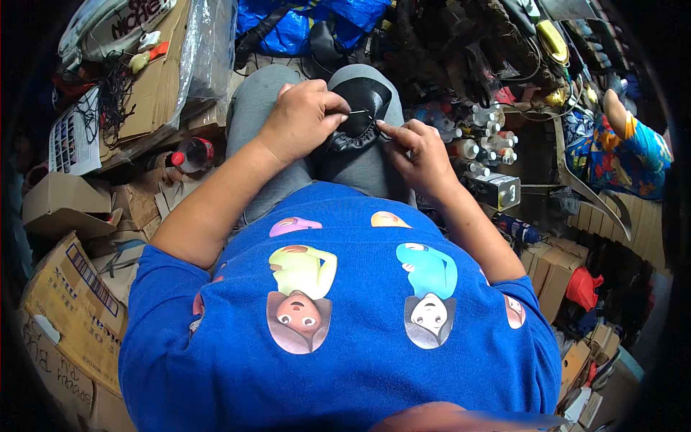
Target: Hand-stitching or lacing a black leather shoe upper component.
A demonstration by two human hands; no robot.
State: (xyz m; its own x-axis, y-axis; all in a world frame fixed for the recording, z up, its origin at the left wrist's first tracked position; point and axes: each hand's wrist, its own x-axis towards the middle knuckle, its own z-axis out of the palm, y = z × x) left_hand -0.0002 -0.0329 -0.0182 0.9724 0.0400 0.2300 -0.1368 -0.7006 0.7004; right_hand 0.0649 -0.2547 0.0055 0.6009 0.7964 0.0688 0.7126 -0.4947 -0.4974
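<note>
Black piece point(363, 93) lies on our right thigh point(363, 167) near the knee, its puckered edge toward us. Our hands are apart, with a small gap over the piece: the left hand point(306, 115) pinches a thin needle point(358, 112) between thumb and finger, and the right hand point(417, 151) seems to nip the piece's edge, though we cannot see the grip's underside.

As we judge it, the needle could slip and prick the right fingertips, since it points toward them; a sudden push or a loosened hold would cause that. The piece has only the rounded thigh beneath it, so a shift of the knee could tip it into the gap beside the left leg point(270, 75). Pulling unevenly could bunch the puckers, and a dropped needle would be hard to find among this clutter.

For edges, we have the carton point(68, 201) and the red-capped bottle point(193, 155) out to the left, the blue bag point(302, 29) beyond the knees, and the small bottles point(489, 137) close past the right hand. A wide rightward sweep could knock those over; the freest room appears to be upward, above the lap.
</note>
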